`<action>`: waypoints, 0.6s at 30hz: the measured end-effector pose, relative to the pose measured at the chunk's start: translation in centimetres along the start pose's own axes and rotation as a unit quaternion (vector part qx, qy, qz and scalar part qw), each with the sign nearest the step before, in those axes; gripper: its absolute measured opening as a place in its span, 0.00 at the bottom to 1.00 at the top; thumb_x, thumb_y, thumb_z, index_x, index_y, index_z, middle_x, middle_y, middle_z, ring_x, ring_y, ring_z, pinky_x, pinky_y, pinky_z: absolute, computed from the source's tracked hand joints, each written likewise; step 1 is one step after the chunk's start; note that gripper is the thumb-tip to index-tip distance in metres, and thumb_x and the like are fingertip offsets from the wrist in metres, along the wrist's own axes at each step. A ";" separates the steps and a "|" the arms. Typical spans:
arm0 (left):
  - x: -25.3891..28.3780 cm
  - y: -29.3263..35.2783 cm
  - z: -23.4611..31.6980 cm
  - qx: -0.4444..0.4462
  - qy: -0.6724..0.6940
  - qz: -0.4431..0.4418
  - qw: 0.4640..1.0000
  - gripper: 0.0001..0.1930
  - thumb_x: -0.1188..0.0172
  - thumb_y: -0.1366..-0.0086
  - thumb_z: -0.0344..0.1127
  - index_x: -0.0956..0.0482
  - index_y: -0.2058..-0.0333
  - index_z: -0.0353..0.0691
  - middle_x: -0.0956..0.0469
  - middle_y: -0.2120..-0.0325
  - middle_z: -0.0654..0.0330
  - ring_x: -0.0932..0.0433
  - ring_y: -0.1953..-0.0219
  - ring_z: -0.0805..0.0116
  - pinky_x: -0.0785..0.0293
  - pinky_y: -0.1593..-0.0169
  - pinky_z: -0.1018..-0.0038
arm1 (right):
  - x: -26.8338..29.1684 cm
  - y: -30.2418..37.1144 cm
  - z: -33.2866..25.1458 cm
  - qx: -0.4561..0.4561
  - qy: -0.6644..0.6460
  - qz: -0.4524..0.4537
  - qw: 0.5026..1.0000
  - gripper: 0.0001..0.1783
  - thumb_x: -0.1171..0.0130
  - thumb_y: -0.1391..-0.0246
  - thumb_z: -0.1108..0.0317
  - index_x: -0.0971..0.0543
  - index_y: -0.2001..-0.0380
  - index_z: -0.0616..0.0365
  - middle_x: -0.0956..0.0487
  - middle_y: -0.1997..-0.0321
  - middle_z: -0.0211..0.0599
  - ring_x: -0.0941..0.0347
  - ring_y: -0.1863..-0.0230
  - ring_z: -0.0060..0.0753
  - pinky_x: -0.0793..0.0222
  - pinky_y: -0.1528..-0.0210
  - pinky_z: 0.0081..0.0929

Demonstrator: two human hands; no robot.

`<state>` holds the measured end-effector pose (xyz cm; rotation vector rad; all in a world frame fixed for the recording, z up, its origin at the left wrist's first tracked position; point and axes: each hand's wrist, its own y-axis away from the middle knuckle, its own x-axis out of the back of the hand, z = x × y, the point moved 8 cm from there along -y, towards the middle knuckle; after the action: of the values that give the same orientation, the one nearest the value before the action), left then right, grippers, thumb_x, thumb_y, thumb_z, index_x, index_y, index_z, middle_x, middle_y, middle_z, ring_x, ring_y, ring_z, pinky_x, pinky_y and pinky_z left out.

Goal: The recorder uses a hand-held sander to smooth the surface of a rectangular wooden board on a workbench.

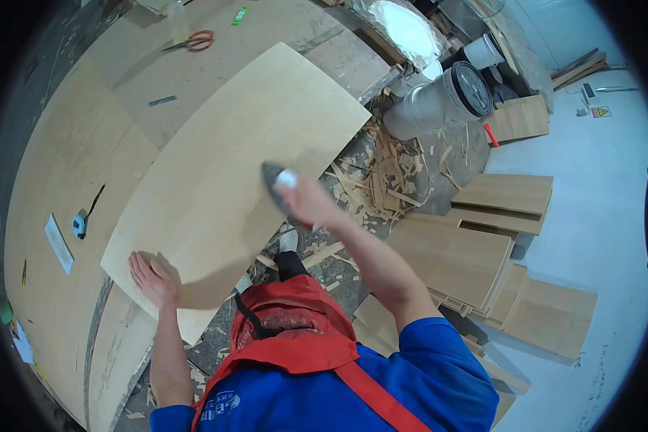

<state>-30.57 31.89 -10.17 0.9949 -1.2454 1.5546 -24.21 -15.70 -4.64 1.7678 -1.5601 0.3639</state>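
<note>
Head: left hand on board, right hand around dark tool

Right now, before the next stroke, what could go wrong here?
1. The dark pointed tool in the right hand sits near the edge of the wooden panel, so it might slip off.
2. The panel seems to overhang the workbench; with the left hand merely flat on it, it could shift.
3. Wood scraps litter the floor near the shoe, a possible trip hazard.
</note>
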 end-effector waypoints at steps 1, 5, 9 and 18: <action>-0.1 -0.1 0.2 0.001 -0.008 -0.003 1.000 0.27 0.54 0.21 0.42 0.35 0.31 0.31 0.35 0.30 0.44 0.41 0.26 0.45 0.47 0.24 0.51 | 3.2 -1.6 2.8 -0.043 0.015 0.050 0.998 0.33 0.51 0.29 0.43 0.15 0.71 0.62 0.17 0.77 0.51 0.15 0.70 0.51 0.21 0.60 0.46; 0.0 -0.6 1.2 -0.001 -0.016 -0.006 1.000 0.27 0.53 0.21 0.43 0.36 0.31 0.31 0.36 0.30 0.45 0.41 0.26 0.44 0.47 0.24 0.51 | 16.2 -9.0 15.0 -0.145 0.055 0.217 0.964 0.34 0.50 0.29 0.42 0.15 0.77 0.60 0.19 0.83 0.42 0.19 0.78 0.39 0.23 0.71 0.41; -0.5 -0.2 0.5 -0.012 -0.025 -0.008 1.000 0.28 0.52 0.22 0.43 0.36 0.31 0.32 0.36 0.30 0.45 0.41 0.26 0.45 0.47 0.24 0.51 | 24.2 -12.0 22.0 -0.190 -0.284 0.314 0.886 0.31 0.47 0.30 0.39 0.26 0.75 0.57 0.30 0.85 0.30 0.32 0.87 0.30 0.36 0.85 0.31; -0.6 -0.1 0.9 0.002 -0.012 0.003 1.000 0.28 0.52 0.22 0.45 0.35 0.32 0.31 0.36 0.29 0.45 0.41 0.26 0.45 0.47 0.24 0.51 | 9.3 -1.1 14.8 -0.113 -0.202 0.287 0.929 0.24 0.54 0.24 0.47 0.28 0.68 0.54 0.32 0.83 0.26 0.33 0.86 0.24 0.38 0.85 0.28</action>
<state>-30.21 30.96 -10.59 1.0166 -1.2630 1.5552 -24.84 -32.60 -9.26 1.2275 -2.3144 0.0806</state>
